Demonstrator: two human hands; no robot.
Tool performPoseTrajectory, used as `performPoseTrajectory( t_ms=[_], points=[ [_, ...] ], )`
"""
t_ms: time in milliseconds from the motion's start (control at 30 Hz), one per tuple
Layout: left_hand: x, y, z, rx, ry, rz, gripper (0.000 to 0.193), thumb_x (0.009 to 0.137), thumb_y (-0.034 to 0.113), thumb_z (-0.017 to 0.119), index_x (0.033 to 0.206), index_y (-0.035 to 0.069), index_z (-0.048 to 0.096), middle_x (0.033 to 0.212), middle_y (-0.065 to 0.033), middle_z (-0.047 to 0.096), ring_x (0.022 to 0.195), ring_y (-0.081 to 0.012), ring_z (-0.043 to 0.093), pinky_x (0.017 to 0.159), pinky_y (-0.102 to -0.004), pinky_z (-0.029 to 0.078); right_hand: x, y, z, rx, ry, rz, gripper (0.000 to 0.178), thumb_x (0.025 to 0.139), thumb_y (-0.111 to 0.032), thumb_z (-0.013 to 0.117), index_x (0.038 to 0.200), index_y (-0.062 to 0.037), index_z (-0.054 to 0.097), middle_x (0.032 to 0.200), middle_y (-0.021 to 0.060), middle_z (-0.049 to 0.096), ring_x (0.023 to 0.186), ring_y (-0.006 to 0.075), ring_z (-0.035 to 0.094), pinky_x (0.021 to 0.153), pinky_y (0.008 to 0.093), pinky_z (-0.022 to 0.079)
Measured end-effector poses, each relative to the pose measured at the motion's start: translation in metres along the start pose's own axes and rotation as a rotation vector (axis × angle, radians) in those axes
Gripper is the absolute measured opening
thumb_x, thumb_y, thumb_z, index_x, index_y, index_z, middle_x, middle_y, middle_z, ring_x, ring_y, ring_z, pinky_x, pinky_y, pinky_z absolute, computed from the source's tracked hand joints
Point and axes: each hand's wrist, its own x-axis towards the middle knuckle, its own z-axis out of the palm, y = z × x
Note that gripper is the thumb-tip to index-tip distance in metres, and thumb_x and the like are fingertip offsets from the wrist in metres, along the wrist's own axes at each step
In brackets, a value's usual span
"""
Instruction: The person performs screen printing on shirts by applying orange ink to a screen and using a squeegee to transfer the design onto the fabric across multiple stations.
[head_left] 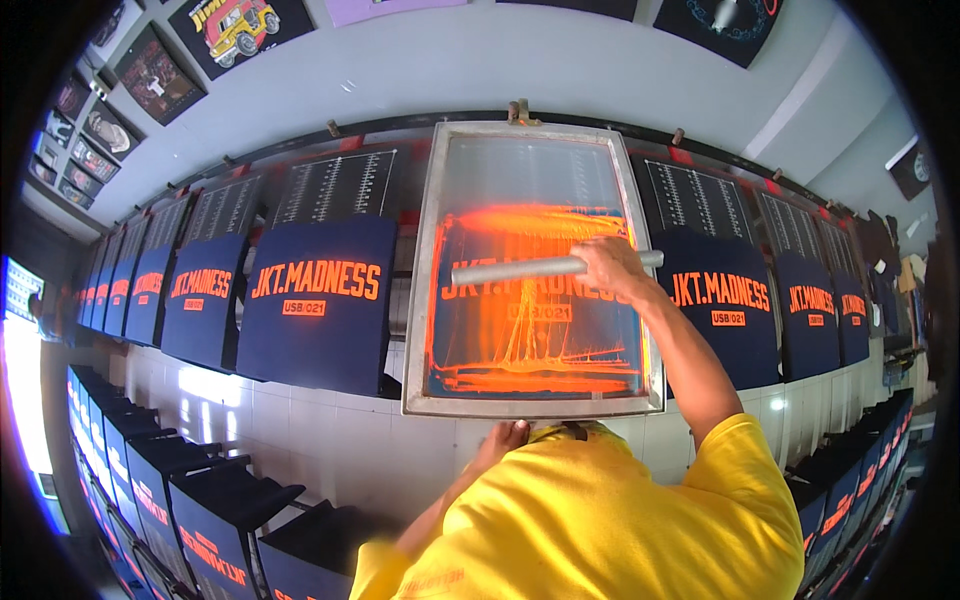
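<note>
Head view: the right hand [612, 265] grasps a silver bar [500, 271] above the orange-inked screen frame [530, 407].
The bar's long axis runs left-right, mostly leftward of that nearer hand; the left hand [503, 437] sits by the frame's near edge, its grip unclear.

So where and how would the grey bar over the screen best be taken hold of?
Probably near mid-length, from above and the near side, fingers wrapped over it: the grey bar is long, slim and lies crosswise within the screen frame, leaving its top exposed. The right hand already grips it right of middle, leaving the longer left part bare.
</note>
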Motion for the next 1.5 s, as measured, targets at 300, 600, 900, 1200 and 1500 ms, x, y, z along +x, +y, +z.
performPoseTrajectory(
  t_ms=[300, 600, 900, 1200, 1500],
  points=[
    [0.002, -0.003, 0.005, -0.028, 0.078, 0.04, 0.036, 0.103, 0.036, 0.049, 0.085, 0.005, 0.054, 0.065, -0.0029, 0.048, 0.061, -0.0155, 0.043, 0.057, -0.0365, 0.037, -0.144, -0.099, 0.049, -0.153, 0.096, -0.036, 0.034, 0.069, -0.021, 0.076, 0.096, -0.0094, 0.06, 0.09, 0.0056, 0.063, 0.094, 0.0248, 0.062, 0.083, 0.0376, 0.052],
    [0.025, -0.035, -0.007, -0.128, -0.108, 0.187, 0.029, 0.102, 0.031, 0.049, 0.086, 0.007, 0.052, 0.062, 0.0014, 0.039, 0.054, -0.0115, 0.037, 0.049, -0.0307, 0.028, -0.188, -0.14, 0.079, -0.164, 0.156, 0.025, 0.058, 0.061, -0.041, 0.083, 0.102, -0.01, 0.056, 0.103, 0.0045, 0.053, 0.095, 0.0221, 0.052, 0.076, 0.0368, 0.045],
    [0.017, -0.021, -0.017, 0.074, -0.159, 0.021, 0.027, 0.103, 0.026, 0.046, 0.096, 0.004, 0.06, 0.063, -0.0044, 0.05, 0.051, -0.0149, 0.046, 0.05, -0.033, 0.04, -0.199, -0.147, 0.073, 0.019, 0.119, 0.086, 0.064, 0.069, -0.046, 0.081, 0.115, -0.0066, 0.059, 0.12, 0.0084, 0.055, 0.105, 0.0276, 0.052, 0.085, 0.0419, 0.045],
    [-0.069, 0.111, -0.088, 0.069, -0.174, -0.058, 0.036, 0.101, 0.034, 0.05, 0.107, 0.003, 0.069, 0.067, 0.0001, 0.056, 0.056, -0.0081, 0.048, 0.051, -0.0266, 0.037, -0.224, -0.033, 0.073, 0.092, 0.626, 0.572, 0.024, 0.093, -0.01, 0.058, 0.115, -0.0006, 0.06, 0.112, 0.0192, 0.063, 0.098, 0.0386, 0.063, 0.083, 0.0439, 0.051],
    [0.007, 0.043, -0.172, 0.867, 0.776, 0.291, 0.03, 0.097, 0.023, 0.053, 0.11, 0.0, 0.067, 0.093, -0.0221, 0.067, 0.087, -0.0397, 0.064, 0.076, -0.0448, 0.05, -0.221, 0.014, 0.119, 0.465, 0.743, 0.813, 0.017, 0.091, -0.007, 0.06, 0.103, 0.0037, 0.066, 0.082, 0.0144, 0.068, 0.075, 0.0266, 0.066, 0.072, 0.0353, 0.051]
  ],
)
